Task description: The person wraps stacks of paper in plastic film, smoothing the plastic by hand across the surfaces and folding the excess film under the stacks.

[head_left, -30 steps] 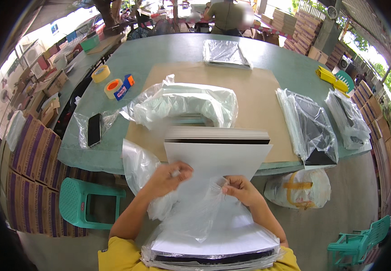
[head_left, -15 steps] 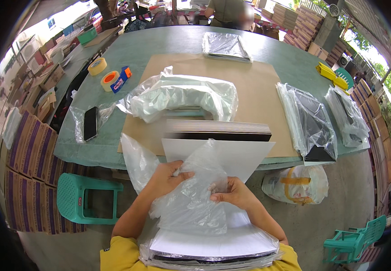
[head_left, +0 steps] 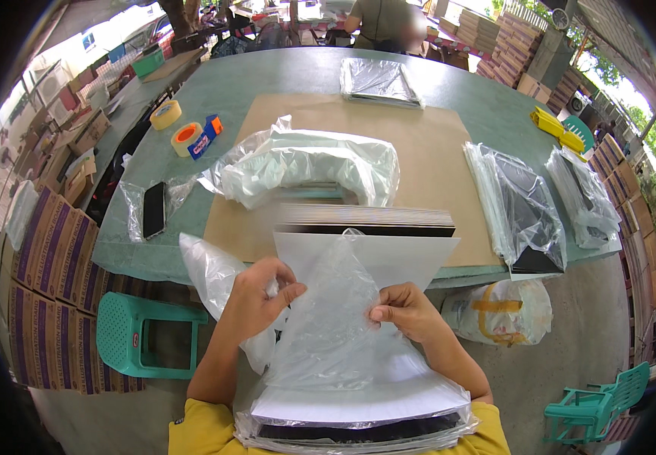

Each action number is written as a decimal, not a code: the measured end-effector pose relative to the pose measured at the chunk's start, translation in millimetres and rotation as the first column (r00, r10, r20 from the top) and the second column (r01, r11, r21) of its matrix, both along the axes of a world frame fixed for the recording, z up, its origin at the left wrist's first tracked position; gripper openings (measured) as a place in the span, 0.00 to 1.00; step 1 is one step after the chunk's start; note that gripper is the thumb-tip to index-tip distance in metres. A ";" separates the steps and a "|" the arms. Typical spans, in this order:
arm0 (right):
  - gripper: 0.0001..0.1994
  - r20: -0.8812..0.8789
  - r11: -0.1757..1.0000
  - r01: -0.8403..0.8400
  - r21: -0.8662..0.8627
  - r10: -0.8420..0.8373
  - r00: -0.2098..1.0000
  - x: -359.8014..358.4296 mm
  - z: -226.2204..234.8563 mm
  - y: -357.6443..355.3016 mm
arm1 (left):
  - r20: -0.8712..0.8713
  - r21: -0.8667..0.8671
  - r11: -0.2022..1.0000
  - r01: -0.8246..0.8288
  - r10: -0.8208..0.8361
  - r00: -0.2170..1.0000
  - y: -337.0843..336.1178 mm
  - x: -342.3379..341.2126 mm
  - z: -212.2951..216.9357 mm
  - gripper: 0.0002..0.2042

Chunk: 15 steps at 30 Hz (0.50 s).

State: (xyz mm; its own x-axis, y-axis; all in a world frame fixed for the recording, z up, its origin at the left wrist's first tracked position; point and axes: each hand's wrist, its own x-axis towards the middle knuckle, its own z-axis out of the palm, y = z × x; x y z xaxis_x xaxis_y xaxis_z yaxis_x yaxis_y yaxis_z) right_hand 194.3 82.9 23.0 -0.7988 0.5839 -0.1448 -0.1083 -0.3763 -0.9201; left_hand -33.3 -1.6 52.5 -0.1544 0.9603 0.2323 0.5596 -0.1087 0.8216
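Note:
My left hand point(head_left: 256, 299) and my right hand point(head_left: 403, 309) each pinch a side of a clear plastic bag point(head_left: 335, 318), held open in front of me. Behind the bag stands a stack of flat white sheets with dark edges point(head_left: 366, 227), its upper edge resting at the table's near rim. A second, bagged stack of the same sheets point(head_left: 358, 413) lies on my lap under my forearms. A bundle of crumpled clear bags point(head_left: 305, 163) rests on the brown cardboard sheet point(head_left: 434, 144) just beyond.
The green table point(head_left: 290, 72) carries bagged sheet packs point(head_left: 521, 205) right and far point(head_left: 379, 80), tape rolls point(head_left: 184, 136), a phone point(head_left: 153, 208) in plastic. Cardboard boxes point(head_left: 47, 288) and a teal stool point(head_left: 142, 334) stand left, a sack point(head_left: 502, 311) right. A person point(head_left: 385, 19) sits across.
The clear bag has been drawn higher over the front of the white sheets, and my hands have shifted up and apart along its sides.

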 end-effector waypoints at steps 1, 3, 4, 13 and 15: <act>0.10 -0.016 1.000 -0.020 0.012 0.021 1.000 0.6 0.4 2.3 | 0.021 -0.071 0.995 0.069 -0.067 0.998 -3.7 2.4 6.1 0.10; 0.11 -0.036 0.999 -0.037 0.011 0.037 0.999 -2.1 2.0 3.7 | 0.063 -0.118 0.965 0.233 -0.227 0.972 -6.8 8.9 15.1 0.10; 0.12 -0.040 0.999 -0.033 -0.001 0.033 0.999 -7.5 2.7 2.6 | 0.077 -0.094 0.941 0.326 -0.319 0.945 -5.8 16.1 18.8 0.10; 0.13 -0.221 0.957 0.025 -0.288 -0.092 0.971 -23.8 -2.0 -7.2 | 0.384 -0.041 0.970 0.240 -0.207 0.900 -2.6 19.4 -10.7 0.05; 0.12 -0.238 0.956 0.036 -0.290 -0.108 0.965 -21.1 3.6 -9.1 | 0.373 -0.082 0.991 0.108 -0.070 0.925 -7.5 -3.1 -23.4 0.04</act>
